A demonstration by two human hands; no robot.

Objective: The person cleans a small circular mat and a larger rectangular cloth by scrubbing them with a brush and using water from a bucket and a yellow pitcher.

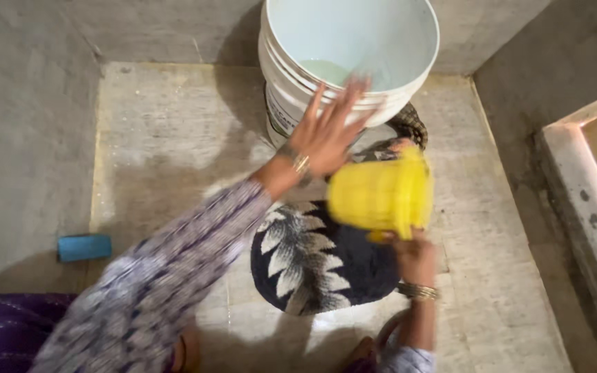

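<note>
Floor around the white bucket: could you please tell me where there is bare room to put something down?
Bare stone floor lies left of the white bucket, above the blue block. Another free strip runs right of the yellow mug, up to the raised ledge. The middle is crowded: left hand, right hand holding the mug, patterned cloth.

Left hand (327,131) reaches toward white bucket (298,76); right hand (414,255) holds tilted yellow mug (380,195).
</note>
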